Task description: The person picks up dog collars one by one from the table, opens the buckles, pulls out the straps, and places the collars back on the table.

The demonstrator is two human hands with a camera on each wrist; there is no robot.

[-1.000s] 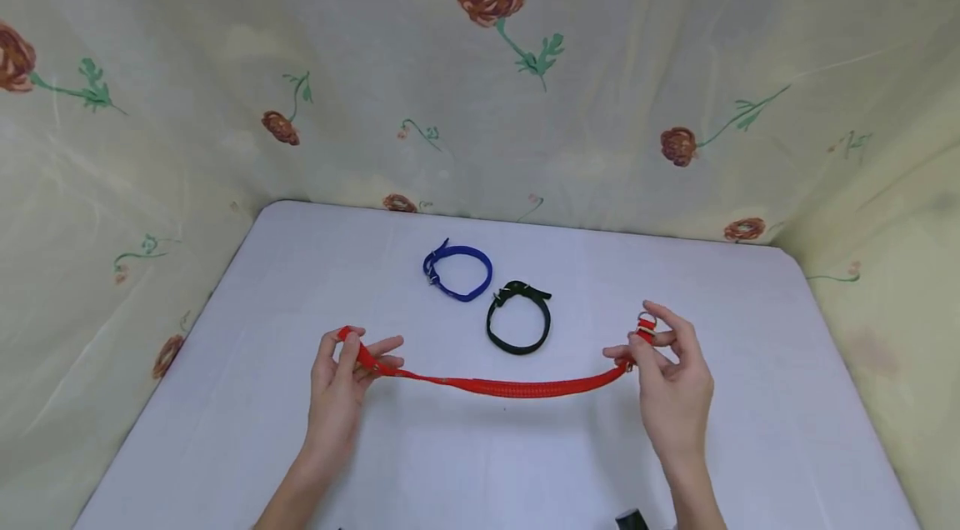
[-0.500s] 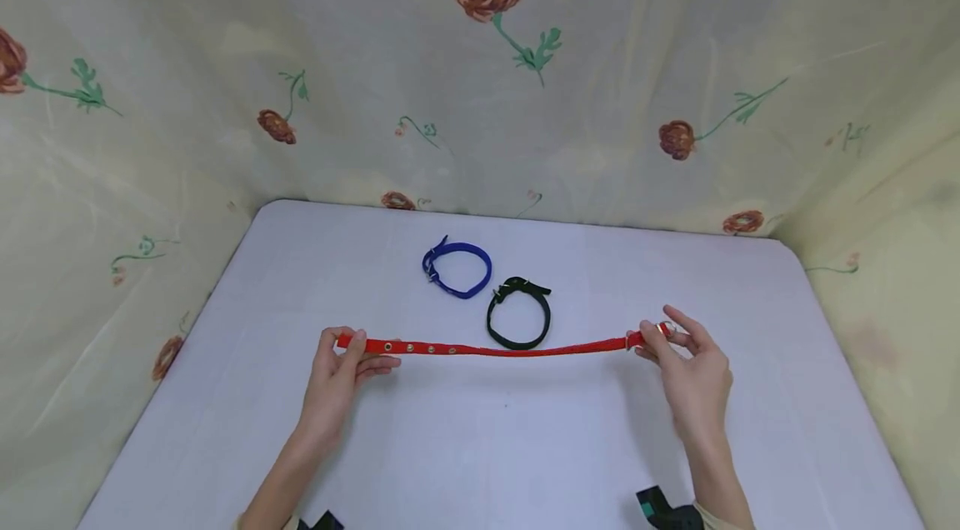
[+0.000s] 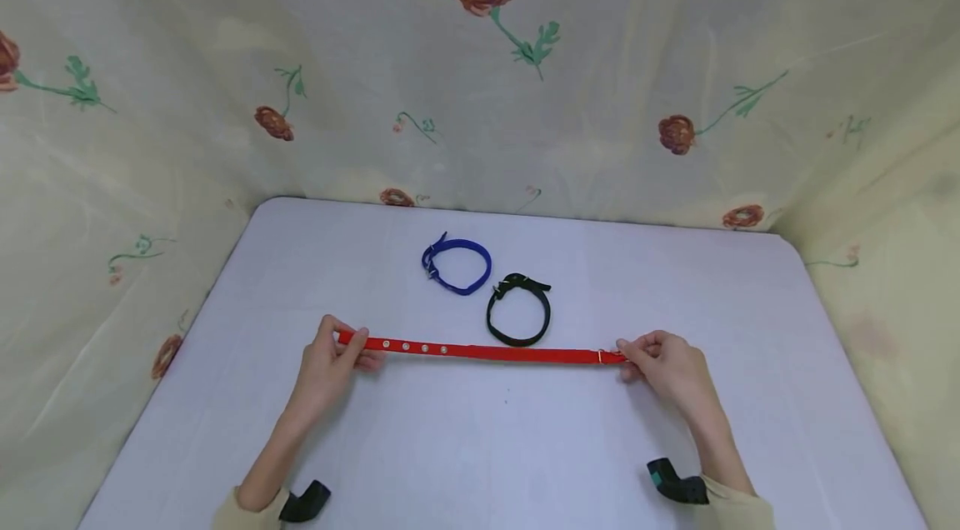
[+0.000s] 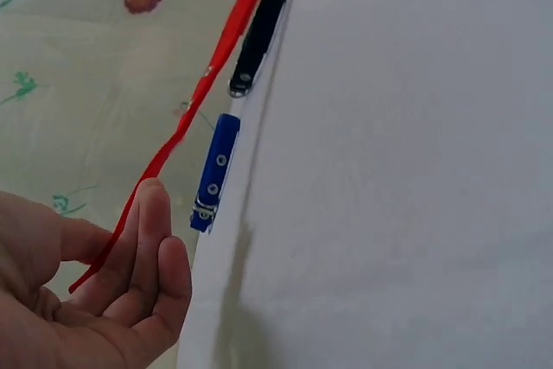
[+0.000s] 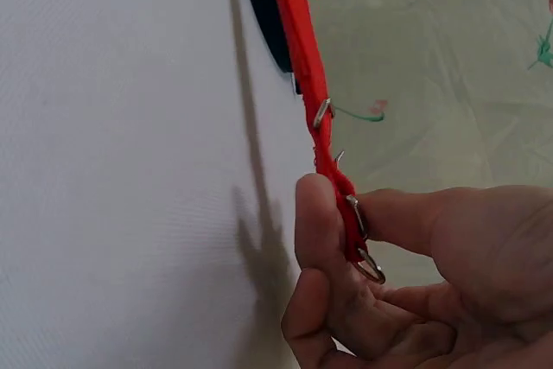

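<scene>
A red collar with metal eyelets is stretched nearly straight between both hands, above the white table. My left hand pinches its eyelet end between thumb and fingers. At the buckle end, my right hand pinches the strap; the right wrist view shows the metal buckle and a D-ring by the fingers. Beyond the strap lie two buckled collars, each in a loop: a black collar just behind the red one, and a blue collar farther back to the left.
The white table has rounded far corners. Flower-patterned cloth hangs behind it and along both sides. A black wrist device sits at the left sleeve, another black device at the right sleeve.
The red collar went from sagging and twisted to nearly straight and flat. My right hand moved outward, then back inward and lower, its fingers closing over the buckle end. The other collars stayed put.
</scene>
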